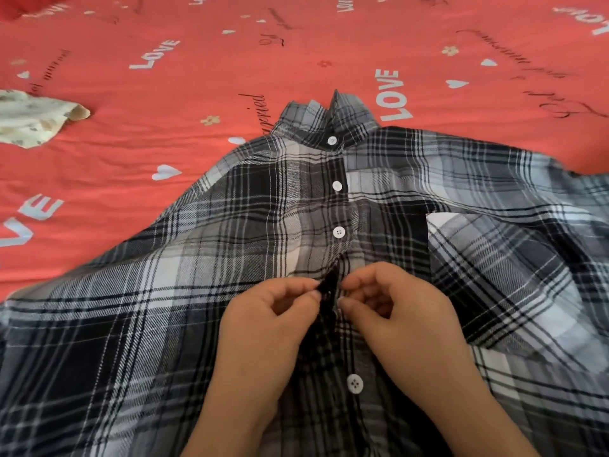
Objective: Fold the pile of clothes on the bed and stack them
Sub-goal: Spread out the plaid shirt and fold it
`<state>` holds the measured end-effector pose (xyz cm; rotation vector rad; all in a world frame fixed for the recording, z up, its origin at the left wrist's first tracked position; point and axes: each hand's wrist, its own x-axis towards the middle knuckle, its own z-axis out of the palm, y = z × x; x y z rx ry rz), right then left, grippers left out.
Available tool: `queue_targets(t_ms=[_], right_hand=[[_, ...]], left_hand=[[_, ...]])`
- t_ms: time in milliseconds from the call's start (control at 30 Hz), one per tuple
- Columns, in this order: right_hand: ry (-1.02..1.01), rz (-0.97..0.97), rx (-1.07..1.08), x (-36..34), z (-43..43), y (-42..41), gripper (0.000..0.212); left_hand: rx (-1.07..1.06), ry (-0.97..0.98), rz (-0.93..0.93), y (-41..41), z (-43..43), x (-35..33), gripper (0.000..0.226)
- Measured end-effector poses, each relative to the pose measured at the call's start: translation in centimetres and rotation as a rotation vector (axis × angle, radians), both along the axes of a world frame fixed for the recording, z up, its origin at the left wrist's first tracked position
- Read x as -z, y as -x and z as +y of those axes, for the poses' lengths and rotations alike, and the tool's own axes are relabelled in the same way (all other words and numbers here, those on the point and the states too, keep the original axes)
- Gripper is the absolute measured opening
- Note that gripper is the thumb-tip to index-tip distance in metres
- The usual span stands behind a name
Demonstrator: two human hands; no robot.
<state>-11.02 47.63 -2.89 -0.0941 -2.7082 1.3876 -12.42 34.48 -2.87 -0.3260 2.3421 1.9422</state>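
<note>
A black, grey and white plaid shirt (204, 291) lies spread front-up on the bed, collar pointing away from me. Its top three white buttons are closed down the placket. My left hand (263, 328) pinches the left edge of the placket at mid-chest. My right hand (398, 318) pinches the opposite edge right beside it, fingertips almost touching. Between them the placket gapes slightly. Another white button (354, 383) shows below my hands. A chest pocket (494, 275) sits to the right.
The bed is covered by a red sheet (230, 61) printed with "LOVE" words and hearts. A cream patterned garment (29, 117) lies crumpled at the far left edge. A bit of red fabric (16, 4) shows in the top-left corner.
</note>
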Motion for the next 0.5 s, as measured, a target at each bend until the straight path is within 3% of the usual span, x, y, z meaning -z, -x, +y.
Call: queue_targets(t_ms=[333, 500], right_hand=[[0.229, -0.094, 0.045, -0.42, 0.59, 0.16, 0.019], [0.286, -0.129, 0.056, -0.58, 0.55, 0.24, 0.02]], left_hand=[[-0.021, 0.068, 0.094, -0.47, 0.25, -0.46, 0.008], [0.088, 0.16, 0.136, -0.79, 0.55, -0.74, 0.012]])
